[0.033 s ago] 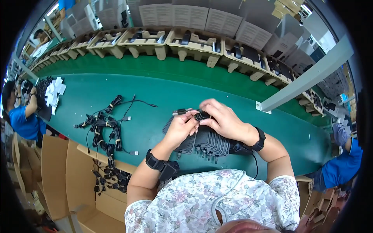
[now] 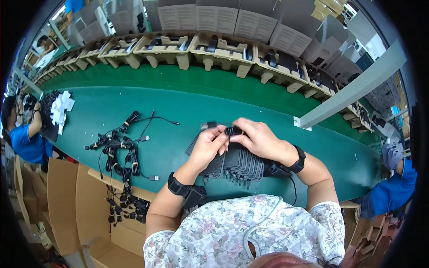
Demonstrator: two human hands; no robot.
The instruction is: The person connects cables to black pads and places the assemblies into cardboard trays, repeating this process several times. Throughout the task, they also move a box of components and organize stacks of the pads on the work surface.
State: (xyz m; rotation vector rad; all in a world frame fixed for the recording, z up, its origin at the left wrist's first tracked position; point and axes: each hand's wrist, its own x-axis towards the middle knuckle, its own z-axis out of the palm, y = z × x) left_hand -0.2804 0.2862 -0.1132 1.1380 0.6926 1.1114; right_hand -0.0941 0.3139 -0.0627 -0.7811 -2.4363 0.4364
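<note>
A coiled black USB cable (image 2: 233, 131) is pinched between my two hands, above the middle of the bench. My left hand (image 2: 208, 146) has its fingers closed on the near side of the coil. My right hand (image 2: 259, 137) grips the coil from the other side, thumb and fingers together. The cable's plug end (image 2: 208, 125) sticks out past my left fingers, smeared by motion. Under my hands lie several flat dark panels (image 2: 243, 164) in an overlapping row, small metal connectors pointing toward me. To their left is a heap of bundled black cables (image 2: 119, 144).
An open cardboard box (image 2: 80, 201) with more cables stands below the bench's left edge. Moulded pulp trays (image 2: 223, 49) line the far side. A grey metal post (image 2: 353, 85) rises at right. People in blue work at left (image 2: 27, 140) and right (image 2: 389, 190).
The plug end of the held cable has shifted slightly and blurred. My right fingers have drawn in a little closer over the coil.
</note>
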